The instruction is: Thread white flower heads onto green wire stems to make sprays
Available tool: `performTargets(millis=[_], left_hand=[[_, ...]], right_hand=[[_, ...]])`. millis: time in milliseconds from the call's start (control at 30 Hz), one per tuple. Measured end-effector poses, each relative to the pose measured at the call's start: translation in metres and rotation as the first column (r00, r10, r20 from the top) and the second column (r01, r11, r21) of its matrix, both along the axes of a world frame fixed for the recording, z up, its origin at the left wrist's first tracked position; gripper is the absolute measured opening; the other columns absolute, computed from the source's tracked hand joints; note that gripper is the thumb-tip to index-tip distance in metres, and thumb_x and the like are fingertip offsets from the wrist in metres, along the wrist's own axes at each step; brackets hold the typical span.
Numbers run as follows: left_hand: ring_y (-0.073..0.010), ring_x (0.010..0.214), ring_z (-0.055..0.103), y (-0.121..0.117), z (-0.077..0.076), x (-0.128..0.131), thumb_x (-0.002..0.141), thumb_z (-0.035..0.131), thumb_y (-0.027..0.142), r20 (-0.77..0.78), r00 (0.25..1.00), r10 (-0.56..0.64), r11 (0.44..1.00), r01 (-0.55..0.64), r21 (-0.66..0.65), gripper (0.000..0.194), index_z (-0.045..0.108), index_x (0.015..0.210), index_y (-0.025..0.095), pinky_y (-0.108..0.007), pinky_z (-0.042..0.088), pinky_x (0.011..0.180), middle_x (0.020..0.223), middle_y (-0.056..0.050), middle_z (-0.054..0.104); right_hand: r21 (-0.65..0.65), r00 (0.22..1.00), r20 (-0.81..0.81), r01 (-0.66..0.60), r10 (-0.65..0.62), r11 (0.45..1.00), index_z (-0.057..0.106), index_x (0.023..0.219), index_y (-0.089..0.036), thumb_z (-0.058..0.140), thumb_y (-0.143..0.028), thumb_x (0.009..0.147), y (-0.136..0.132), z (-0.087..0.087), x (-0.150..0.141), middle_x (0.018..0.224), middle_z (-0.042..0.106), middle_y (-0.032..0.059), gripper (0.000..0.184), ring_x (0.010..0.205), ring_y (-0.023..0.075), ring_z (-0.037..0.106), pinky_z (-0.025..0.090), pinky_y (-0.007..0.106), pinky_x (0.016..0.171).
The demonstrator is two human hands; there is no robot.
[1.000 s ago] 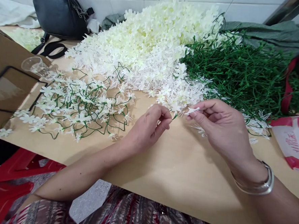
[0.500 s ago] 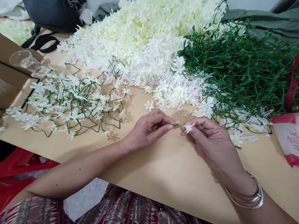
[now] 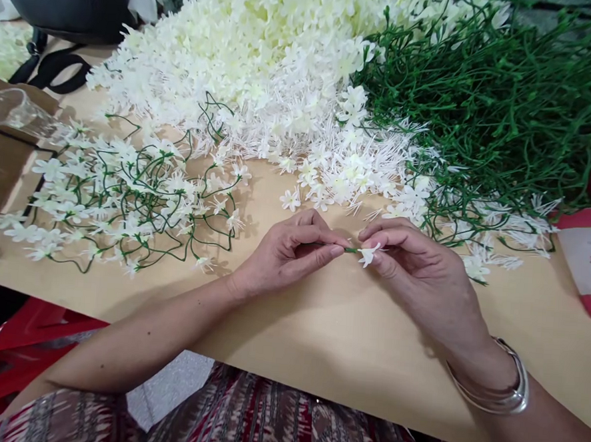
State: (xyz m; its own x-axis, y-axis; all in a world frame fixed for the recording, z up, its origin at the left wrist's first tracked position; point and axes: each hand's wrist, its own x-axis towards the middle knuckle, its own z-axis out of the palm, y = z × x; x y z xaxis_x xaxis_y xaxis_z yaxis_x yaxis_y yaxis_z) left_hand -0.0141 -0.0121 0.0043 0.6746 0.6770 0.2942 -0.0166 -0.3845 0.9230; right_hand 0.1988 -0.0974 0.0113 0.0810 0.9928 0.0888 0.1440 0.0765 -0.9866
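Between thumb and forefinger, my left hand (image 3: 296,251) pinches a green plastic stem (image 3: 350,250), whose tip sticks out to the right. My right hand (image 3: 417,268) is closed on a small white artificial flower (image 3: 368,254), held by its base between the fingertips. Stem tip and flower meet between the two hands; whether one sits inside the other I cannot tell. Beyond my hands lies a heap of loose white and cream flowers (image 3: 285,60). To the left, several flowers on green stems (image 3: 127,191) lie in a tangled pile.
Green stems (image 3: 493,106) are heaped at the back right, beside a red and white packet (image 3: 586,259). A clear plastic cup (image 3: 19,111) lies at the left by a cardboard box (image 3: 1,163). Behind it rests a black bag (image 3: 63,0). The wooden tabletop (image 3: 288,340) ends near my lap.
My hands have come closer together, and the flower now touches the stem tip where there was a gap. The view has shifted slightly, with the background sliding up and outward.
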Motion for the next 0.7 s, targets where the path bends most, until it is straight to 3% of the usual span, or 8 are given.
performTargets(millis=[167,467,700], left_hand=[[-0.0129,0.077,0.06,-0.0019,0.0014,-0.0004,0.105,0.069,0.034,-0.023,1.0,0.0,1.0,-0.001,-0.026,0.018,0.083,0.109,0.022,-0.026,0.051,0.074,0.083,-0.002,0.065],[-0.0109,0.074,0.06,-0.0015,-0.003,0.0005,0.102,0.074,0.031,-0.029,1.0,0.01,1.0,-0.011,-0.007,0.014,0.082,0.103,0.02,-0.025,0.049,0.072,0.082,0.0,0.063],[-0.0117,0.074,0.06,-0.0001,-0.0024,-0.0009,0.102,0.074,0.037,-0.02,1.0,-0.024,0.997,0.022,-0.07,0.018,0.083,0.104,0.021,-0.025,0.05,0.071,0.08,0.0,0.062]], right_hand=[[-0.033,1.0,0.013,0.009,-0.008,0.999,0.078,0.092,-0.03,0.08,-0.04,0.095,-0.0025,-0.0002,-0.0018,0.099,0.075,0.0045,0.01,0.096,0.0217,0.072,0.06,0.036,0.084],[-0.175,0.994,-0.103,0.023,-0.041,0.984,0.078,0.089,-0.03,0.083,-0.046,0.091,-0.0066,0.0039,-0.0093,0.102,0.082,0.004,0.017,0.103,0.0243,0.079,0.066,0.042,0.095],[-0.224,0.99,-0.14,-0.001,-0.031,0.975,0.078,0.087,-0.03,0.085,-0.05,0.089,-0.0051,0.0036,-0.006,0.1,0.083,0.0034,0.021,0.099,0.0235,0.08,0.068,0.04,0.09]])
